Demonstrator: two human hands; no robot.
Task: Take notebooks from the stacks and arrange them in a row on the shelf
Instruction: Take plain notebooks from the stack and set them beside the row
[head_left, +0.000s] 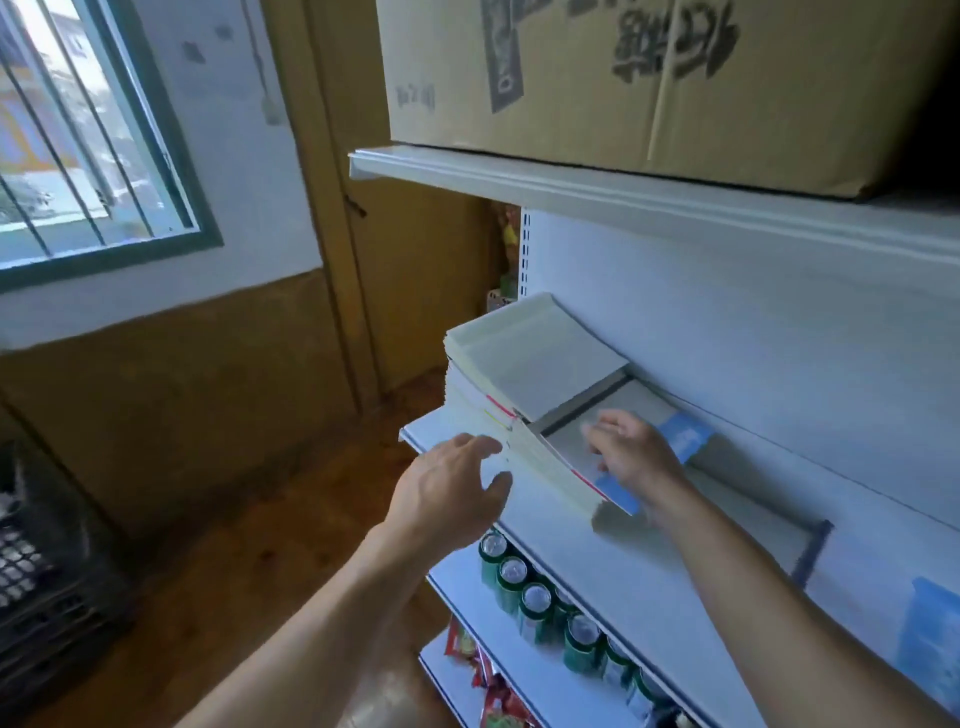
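Two stacks of notebooks lie at the left end of the white shelf (649, 582). The taller stack (524, 358) is at the back left, the lower stack (561, 467) in front of it. My right hand (631, 457) rests on top of the lower stack, fingers spread on the pale top cover, with a blue notebook (683, 439) showing behind and under it. My left hand (452, 493) hovers at the stacks' left side with relaxed fingers, holding nothing. Another notebook with a dark spine (769, 535) lies flat on the shelf to the right.
A large cardboard box (649, 78) fills the shelf above. Green cans (535, 603) line the shelf below, with snack packets (467, 654) lower still. A blue item (930, 634) lies at the shelf's right end. A dark crate (41, 571) stands on the floor left.
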